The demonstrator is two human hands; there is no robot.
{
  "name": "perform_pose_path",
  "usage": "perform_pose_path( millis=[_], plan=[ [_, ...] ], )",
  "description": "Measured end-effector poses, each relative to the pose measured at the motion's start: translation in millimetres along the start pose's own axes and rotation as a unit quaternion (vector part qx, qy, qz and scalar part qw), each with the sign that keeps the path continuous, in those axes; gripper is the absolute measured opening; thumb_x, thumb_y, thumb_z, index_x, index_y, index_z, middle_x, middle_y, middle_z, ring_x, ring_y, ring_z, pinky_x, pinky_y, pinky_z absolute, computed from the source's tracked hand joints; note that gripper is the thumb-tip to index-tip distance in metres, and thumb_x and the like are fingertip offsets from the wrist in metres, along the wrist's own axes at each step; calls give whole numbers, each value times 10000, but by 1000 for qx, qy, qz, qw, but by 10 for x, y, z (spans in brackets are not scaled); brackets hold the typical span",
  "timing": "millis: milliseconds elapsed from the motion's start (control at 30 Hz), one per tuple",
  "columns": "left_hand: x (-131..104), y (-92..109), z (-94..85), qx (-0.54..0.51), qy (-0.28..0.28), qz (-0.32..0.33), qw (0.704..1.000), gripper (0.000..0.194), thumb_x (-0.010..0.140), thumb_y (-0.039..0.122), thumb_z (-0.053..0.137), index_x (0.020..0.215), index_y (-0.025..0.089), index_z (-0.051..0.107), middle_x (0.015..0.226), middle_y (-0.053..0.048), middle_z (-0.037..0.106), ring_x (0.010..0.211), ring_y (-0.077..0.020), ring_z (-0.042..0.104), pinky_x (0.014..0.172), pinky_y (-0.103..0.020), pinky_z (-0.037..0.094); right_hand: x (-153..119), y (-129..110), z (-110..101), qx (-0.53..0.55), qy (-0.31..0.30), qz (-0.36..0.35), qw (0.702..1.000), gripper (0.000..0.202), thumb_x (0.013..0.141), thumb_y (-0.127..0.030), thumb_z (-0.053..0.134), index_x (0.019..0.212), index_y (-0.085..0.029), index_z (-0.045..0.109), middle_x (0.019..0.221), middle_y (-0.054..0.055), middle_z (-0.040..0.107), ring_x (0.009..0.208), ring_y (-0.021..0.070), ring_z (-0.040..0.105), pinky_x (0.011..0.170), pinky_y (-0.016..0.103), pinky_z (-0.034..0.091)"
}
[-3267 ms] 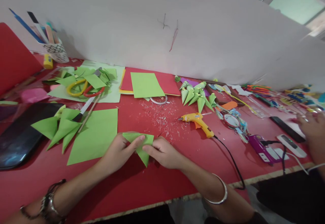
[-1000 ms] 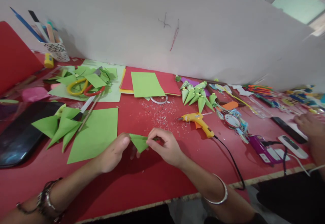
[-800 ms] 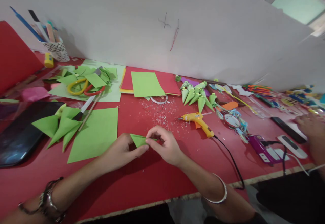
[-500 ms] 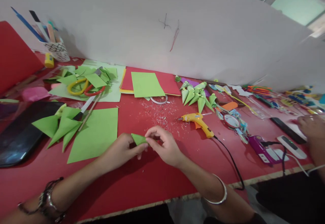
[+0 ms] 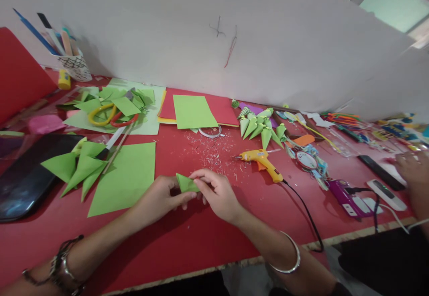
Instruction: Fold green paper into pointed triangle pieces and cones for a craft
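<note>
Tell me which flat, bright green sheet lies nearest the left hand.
The front sheet, on the table; the back sheet lies farther, on red paper.

No lettering, number or brand can be read. Small marks are borne by the yellow glue gun (image 5: 264, 158) and, it seems, by the round white disc (image 5: 306, 160), but they are too blurred to be deciphered.

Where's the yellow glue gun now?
In the head view, the glue gun lies right of centre on the red table, just in front of the green paper cones.
</note>
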State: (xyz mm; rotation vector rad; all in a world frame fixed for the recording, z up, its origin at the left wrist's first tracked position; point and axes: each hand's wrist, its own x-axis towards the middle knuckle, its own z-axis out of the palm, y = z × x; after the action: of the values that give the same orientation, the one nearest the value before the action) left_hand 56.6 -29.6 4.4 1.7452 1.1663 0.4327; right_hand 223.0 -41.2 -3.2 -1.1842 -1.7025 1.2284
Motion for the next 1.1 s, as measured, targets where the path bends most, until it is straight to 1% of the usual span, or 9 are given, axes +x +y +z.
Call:
perform_pose_path(
  millis=[333, 533, 633, 700, 767, 833, 933, 1033, 1100],
  plan=[
    [-3, 56, -2, -73, -47, -43, 995, 406, 790, 405, 448, 473, 162, 518, 376, 41, 506, 383, -74, 469, 449, -170, 354, 10, -7, 6, -9, -2, 1, 1000, 192, 849, -299, 415, 909, -167, 540, 552, -41, 485, 491, 69, 472, 470, 176, 367],
    [2, 74, -40, -46, -12, -60, 997, 463, 782, 439, 436, 426, 161, 535, 319, 34, 471, 325, -67, 401, 383, -174, 291, 13, -30, 4, -10, -7, 1, 1000, 140, 833, -277, 438, 870, -170, 519, 521, -57, 469, 462, 66, 450, 470, 179, 363],
    [-1, 73, -45, -25, -12, -66, 997, 514, 785, 456, 417, 368, 164, 492, 291, 33, 432, 292, -61, 360, 358, -181, 263, 11, -36, 2, 6, -17, 13, 1000, 140, 847, -282, 416, 805, -174, 495, 510, -62, 468, 431, 54, 424, 447, 168, 346],
    [-2, 66, -42, -14, -3, -51, 999, 535, 786, 455, 415, 338, 166, 453, 288, 37, 407, 288, -57, 345, 354, -184, 254, 10, -38, 1, 24, -29, 24, 999, 148, 852, -290, 407, 774, -178, 467, 505, -64, 476, 404, 48, 407, 425, 162, 335],
    [0, 49, -43, -1, 30, -19, 999, 508, 779, 440, 442, 354, 162, 453, 307, 45, 405, 308, -56, 354, 365, -181, 263, 10, -42, -1, 42, -39, 31, 998, 154, 857, -295, 394, 764, -182, 442, 505, -66, 483, 387, 45, 404, 412, 158, 333],
    [9, 23, -56, 10, 63, 10, 998, 430, 772, 427, 469, 440, 157, 511, 351, 52, 440, 339, -62, 382, 383, -177, 286, 10, -44, -7, 42, -42, 29, 998, 160, 862, -294, 383, 761, -183, 438, 508, -65, 485, 384, 44, 410, 413, 156, 337],
    [35, -21, -108, 31, 93, 61, 993, 286, 762, 405, 509, 642, 160, 592, 525, 31, 576, 467, -89, 486, 459, -182, 357, 10, -38, -17, 9, -40, 13, 999, 172, 867, -283, 380, 755, -180, 459, 508, -62, 483, 393, 44, 422, 434, 157, 344],
    [65, -60, -173, 58, 95, 118, 987, 214, 772, 365, 521, 752, 171, 610, 697, 6, 639, 618, -113, 547, 556, -188, 392, 11, -16, -19, -26, -37, -2, 999, 174, 866, -279, 389, 753, -181, 479, 507, -60, 485, 403, 47, 427, 459, 165, 347],
    [75, -77, -203, 89, 75, 142, 983, 220, 802, 349, 490, 748, 174, 612, 690, 8, 636, 617, -110, 550, 571, -188, 387, 16, 1, -14, -46, -26, -10, 999, 177, 857, -281, 405, 736, -181, 488, 515, -54, 490, 424, 52, 435, 472, 172, 345]
  ],
)
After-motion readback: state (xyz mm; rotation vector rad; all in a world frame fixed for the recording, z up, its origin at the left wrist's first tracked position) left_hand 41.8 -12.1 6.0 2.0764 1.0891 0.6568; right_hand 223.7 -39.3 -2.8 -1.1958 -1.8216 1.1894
